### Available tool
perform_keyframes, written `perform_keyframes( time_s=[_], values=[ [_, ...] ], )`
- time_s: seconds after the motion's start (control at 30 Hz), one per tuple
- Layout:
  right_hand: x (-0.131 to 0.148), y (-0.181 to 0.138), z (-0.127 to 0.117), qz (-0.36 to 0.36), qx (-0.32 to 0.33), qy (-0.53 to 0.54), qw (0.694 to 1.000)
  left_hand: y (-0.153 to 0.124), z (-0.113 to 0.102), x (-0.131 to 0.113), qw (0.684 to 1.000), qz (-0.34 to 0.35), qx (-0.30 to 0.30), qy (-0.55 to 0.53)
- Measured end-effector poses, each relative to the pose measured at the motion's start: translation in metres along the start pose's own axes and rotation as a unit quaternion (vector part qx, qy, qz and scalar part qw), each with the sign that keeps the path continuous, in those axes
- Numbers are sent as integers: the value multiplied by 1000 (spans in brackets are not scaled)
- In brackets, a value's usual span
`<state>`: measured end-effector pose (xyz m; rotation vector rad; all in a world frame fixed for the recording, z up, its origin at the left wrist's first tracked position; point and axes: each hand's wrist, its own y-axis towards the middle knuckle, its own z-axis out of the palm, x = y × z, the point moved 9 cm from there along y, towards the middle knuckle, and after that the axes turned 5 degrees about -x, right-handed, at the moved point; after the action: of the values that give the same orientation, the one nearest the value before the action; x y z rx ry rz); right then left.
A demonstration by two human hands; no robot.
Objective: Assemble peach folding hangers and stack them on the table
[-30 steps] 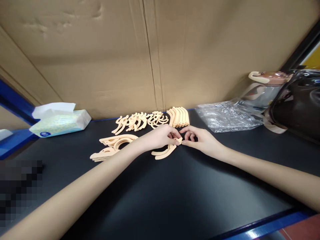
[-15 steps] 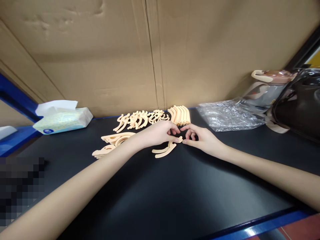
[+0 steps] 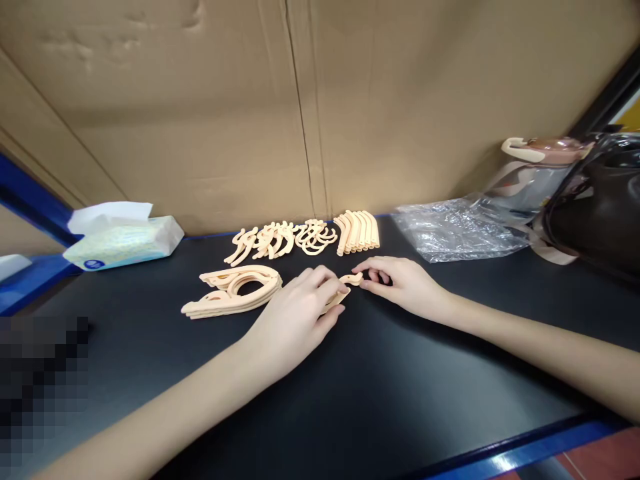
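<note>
Beige plastic hanger arms [image 3: 336,301] lie on the black table, mostly covered by my left hand [image 3: 305,310]. Its fingers and thumb close round them from the left. A small curved hanger piece [image 3: 351,279] sticks out to the right above the arms; whether it is joined to them is hidden. My right hand [image 3: 395,280] pinches this piece's right end between thumb and forefinger, the other fingers curled in. Left of my left hand rests a stack of folded beige hangers [image 3: 240,306], with a round opening at its middle.
Along the back lie several slim curved arms [image 3: 275,240], a heap of hooks [image 3: 315,237] and a row of curved tubes [image 3: 359,231]. A tissue pack [image 3: 125,240] stands left. On the right are clear plastic bags [image 3: 460,230], a bottle [image 3: 545,157] and a dark bag [image 3: 600,207].
My left hand has come down and left, from the small piece onto the hanger arms, and now closes over them. My right hand has shifted slightly left and grips the small piece's end.
</note>
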<state>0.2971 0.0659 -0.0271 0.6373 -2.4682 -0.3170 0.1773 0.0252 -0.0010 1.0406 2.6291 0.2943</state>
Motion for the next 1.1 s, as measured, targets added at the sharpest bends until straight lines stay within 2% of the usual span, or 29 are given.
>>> perform_keyframes(
  time_s=[0.1, 0.3, 0.43, 0.57, 0.83, 1.1],
  values=[
    [3, -1, -2, -12, -12, -21, 1000, -6, 6, 2, 1000, 0, -3, 4],
    [19, -4, -7, -70, -43, -103, 991, -7, 9, 9, 997, -6, -23, -70],
    [29, -7, -6, -118, -44, -136, 983, -7, 8, 20, 994, -39, -34, -96],
    [34, -8, -3, -145, -38, -156, 976, -8, 8, 24, 991, -30, -39, -120],
    [35, -7, -3, -136, -36, -140, 980, -10, 9, 17, 999, 4, -38, -36],
    [34, -7, -2, -133, -41, -114, 984, -9, 7, 18, 999, -1, -43, -8]
  ],
)
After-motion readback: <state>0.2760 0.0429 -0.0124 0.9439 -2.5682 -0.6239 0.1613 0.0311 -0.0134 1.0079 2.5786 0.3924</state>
